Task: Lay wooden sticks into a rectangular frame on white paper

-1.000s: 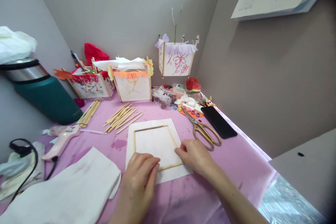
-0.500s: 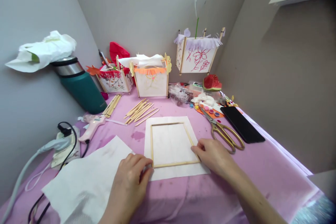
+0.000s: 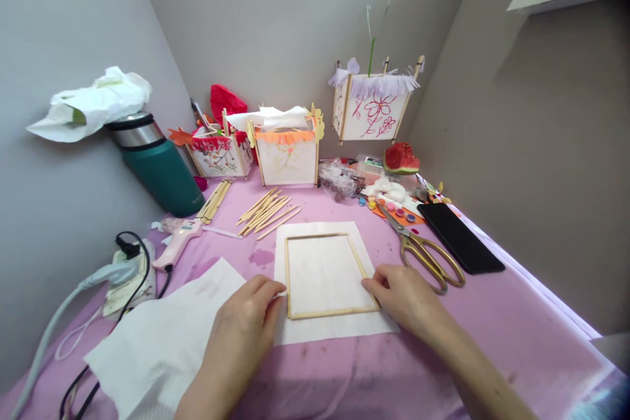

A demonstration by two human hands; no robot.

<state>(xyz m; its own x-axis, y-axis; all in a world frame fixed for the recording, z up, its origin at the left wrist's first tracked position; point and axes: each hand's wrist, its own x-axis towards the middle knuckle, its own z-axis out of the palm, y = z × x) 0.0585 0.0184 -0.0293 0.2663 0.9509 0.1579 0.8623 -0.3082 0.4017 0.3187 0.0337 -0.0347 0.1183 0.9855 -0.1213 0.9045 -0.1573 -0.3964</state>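
Note:
A square frame of thin wooden sticks (image 3: 335, 312) lies flat on a white paper sheet (image 3: 339, 335) at the middle of the table. Beside the frame's lower left corner is my left hand (image 3: 249, 321), its thumb and forefinger slightly apart with nothing between them. My right hand (image 3: 401, 292) rests at the frame's right side, fingers drawn together at the stick near the lower right corner. A second white sheet (image 3: 162, 335) lies partly under my left forearm. Several loose sticks (image 3: 266, 211) lie behind the frame.
Gold-handled scissors (image 3: 426, 256) and a black phone (image 3: 460, 236) lie at the right. A pink glue gun (image 3: 180, 239), a power strip (image 3: 118, 282) with cables and a teal bottle (image 3: 162, 170) stand left. Paper lanterns (image 3: 288, 161) stand behind.
My left hand has shifted slightly away from the frame's lower left corner, its fingertips now higher along the left side. My right hand stays by the right stick. The whole view has shifted slightly.

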